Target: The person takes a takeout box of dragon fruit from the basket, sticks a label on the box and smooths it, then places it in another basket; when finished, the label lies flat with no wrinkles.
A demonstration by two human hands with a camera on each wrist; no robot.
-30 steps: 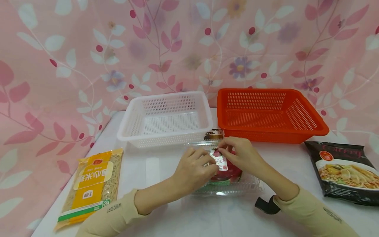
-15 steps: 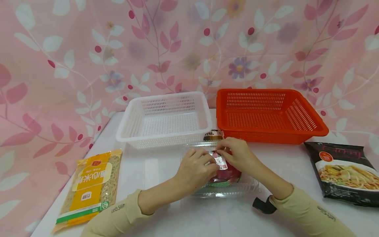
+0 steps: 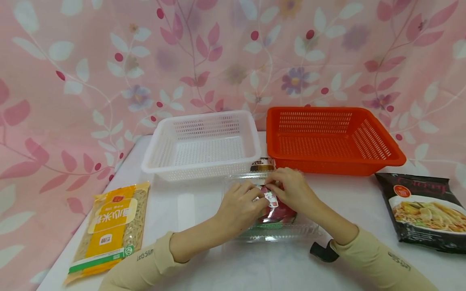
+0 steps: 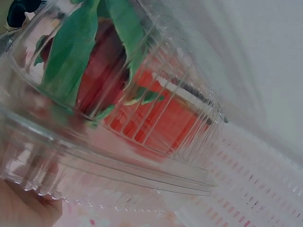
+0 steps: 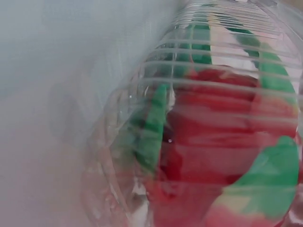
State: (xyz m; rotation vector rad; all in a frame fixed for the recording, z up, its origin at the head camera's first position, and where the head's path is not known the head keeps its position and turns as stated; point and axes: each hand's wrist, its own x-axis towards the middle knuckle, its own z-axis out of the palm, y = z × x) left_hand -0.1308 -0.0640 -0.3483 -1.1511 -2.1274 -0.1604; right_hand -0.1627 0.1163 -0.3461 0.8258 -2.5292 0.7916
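Observation:
A clear plastic clamshell box (image 3: 276, 233) stands at the front middle in the head view. Inside it is a dragon fruit (image 5: 208, 123), red with green scales, which also shows through the ribbed wall in the left wrist view. On top lies a white printed label (image 3: 271, 199). My left hand (image 3: 240, 210) has curled fingers at the label's left side, while my right hand (image 3: 291, 188) pinches its upper edge between thumb and forefinger. Part of the label is hidden by the fingers. In the left wrist view, some of the hand (image 4: 28, 205) shows below the box's rim.
Behind the box stand a white basket (image 3: 204, 167) and a red basket (image 3: 338, 165), with a small brown-and-white container (image 3: 263, 164) between them. A yellow noodle packet (image 3: 109, 230) lies at left, a black noodle packet (image 3: 424, 210) at right. A pale strip (image 3: 186, 212) lies left of the box.
Both hands stay at the label, the right one shifting slightly left. Less of the label shows than a second ago, and it sits a little closer under the fingers.

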